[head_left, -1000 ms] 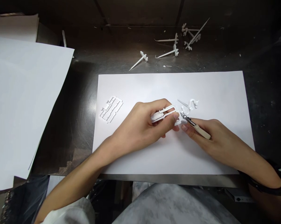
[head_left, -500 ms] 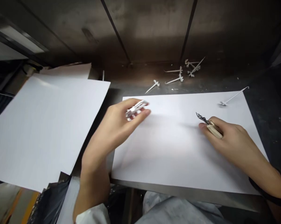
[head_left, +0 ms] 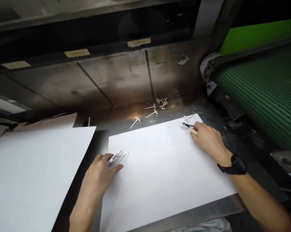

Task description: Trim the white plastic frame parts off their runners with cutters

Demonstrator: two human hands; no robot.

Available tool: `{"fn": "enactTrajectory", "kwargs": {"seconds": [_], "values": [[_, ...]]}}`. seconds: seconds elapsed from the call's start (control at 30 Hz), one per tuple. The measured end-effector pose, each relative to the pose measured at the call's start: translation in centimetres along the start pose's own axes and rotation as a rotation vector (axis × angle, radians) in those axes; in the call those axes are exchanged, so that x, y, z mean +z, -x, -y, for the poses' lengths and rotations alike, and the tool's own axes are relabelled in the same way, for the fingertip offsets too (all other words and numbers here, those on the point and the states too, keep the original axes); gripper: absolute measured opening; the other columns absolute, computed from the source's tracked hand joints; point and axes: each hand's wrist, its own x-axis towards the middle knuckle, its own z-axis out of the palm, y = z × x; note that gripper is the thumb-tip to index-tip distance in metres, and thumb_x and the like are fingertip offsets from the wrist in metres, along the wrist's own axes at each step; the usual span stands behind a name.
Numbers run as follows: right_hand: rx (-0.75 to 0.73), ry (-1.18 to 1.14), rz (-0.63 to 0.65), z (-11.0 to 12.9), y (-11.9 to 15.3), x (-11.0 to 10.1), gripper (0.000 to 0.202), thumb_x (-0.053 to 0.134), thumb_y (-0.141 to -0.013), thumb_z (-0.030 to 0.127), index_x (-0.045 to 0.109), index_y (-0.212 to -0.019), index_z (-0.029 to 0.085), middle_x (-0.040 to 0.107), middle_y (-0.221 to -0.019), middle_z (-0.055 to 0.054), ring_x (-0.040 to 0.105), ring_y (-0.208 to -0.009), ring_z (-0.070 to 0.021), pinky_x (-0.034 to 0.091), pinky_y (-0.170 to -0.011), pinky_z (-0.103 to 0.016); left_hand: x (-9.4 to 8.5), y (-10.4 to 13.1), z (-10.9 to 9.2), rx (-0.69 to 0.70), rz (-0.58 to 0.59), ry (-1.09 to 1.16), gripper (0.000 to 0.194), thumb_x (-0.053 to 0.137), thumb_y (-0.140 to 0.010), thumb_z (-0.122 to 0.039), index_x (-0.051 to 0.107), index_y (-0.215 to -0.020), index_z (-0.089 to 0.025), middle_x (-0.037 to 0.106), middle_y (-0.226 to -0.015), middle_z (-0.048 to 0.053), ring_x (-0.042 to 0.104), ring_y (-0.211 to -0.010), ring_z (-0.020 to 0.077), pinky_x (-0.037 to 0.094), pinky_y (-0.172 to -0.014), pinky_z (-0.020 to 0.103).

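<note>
At the left edge of a white sheet (head_left: 160,170), my left hand (head_left: 97,177) is closed around white slotted plastic parts (head_left: 121,157), which stick out between thumb and fingers. My right hand (head_left: 208,138) grips cream-handled nippers (head_left: 192,130), their metal jaws pointing left over the sheet's far right corner. Just beyond the jaws lies a white plastic sprue (head_left: 187,118). Several more white sprues (head_left: 152,112) are scattered on the metal bench behind the sheet.
A second white sheet (head_left: 39,167) covers a stack at the left. Behind the bench (head_left: 121,125) rises a stained metal wall (head_left: 121,74) with yellow labels (head_left: 77,53). To the right runs a green conveyor belt (head_left: 259,83) beside its metal frame.
The view has swung up and to the right, bringing in the conveyor. My right hand with the nippers has moved away from me to the lone sprue. My left hand still holds the slotted parts.
</note>
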Motion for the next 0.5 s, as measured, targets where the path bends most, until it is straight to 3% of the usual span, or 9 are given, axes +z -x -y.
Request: {"fn": "enactTrajectory", "kwargs": {"seconds": [0.1,0.17,0.37,0.5], "values": [[-0.019,-0.013,-0.011,0.3,-0.5,0.6,0.053,0.066,-0.113,0.022,0.049,-0.164,0.022,0.072,-0.106,-0.009,0.074,-0.088,-0.0305,0.044,-0.066,-0.033,-0.5,-0.2,0.0,0.021,0.004,0.015,0.053,0.064,-0.097,-0.045,0.068,-0.142,-0.018,0.066,-0.138,0.012,0.069,-0.119,0.0335,0.052,-0.089,0.041],[-0.022,-0.021,-0.022,0.4,-0.6,0.9,0.072,0.068,-0.111,0.022,0.034,-0.174,0.026,0.072,-0.106,-0.008,0.074,-0.088,-0.0310,0.047,-0.068,-0.033,-0.6,-0.1,-0.1,0.046,-0.002,0.040,0.045,0.064,-0.096,-0.042,0.072,-0.135,-0.020,0.068,-0.134,0.011,0.070,-0.117,0.0330,0.052,-0.087,0.040],[-0.047,-0.054,-0.049,0.3,-0.5,1.1,0.039,0.064,-0.111,0.019,0.061,-0.151,0.017,0.072,-0.108,-0.012,0.075,-0.092,-0.0304,0.049,-0.070,-0.031,-0.3,1.6,0.4,0.152,-0.045,0.180,0.027,0.064,-0.093,-0.040,0.077,-0.112,-0.026,0.076,-0.118,0.010,0.073,-0.108,0.0331,0.050,-0.085,0.036],[-0.069,-0.076,-0.062,0.6,-0.5,1.0,0.061,0.062,-0.114,0.021,0.043,-0.171,0.025,0.072,-0.108,-0.012,0.076,-0.089,-0.0269,0.048,-0.069,-0.028,-0.5,3.5,1.3,0.173,-0.092,0.321,0.029,0.063,-0.095,-0.053,0.078,-0.100,-0.029,0.078,-0.089,0.006,0.074,-0.084,0.0320,0.047,-0.070,0.033]]}}
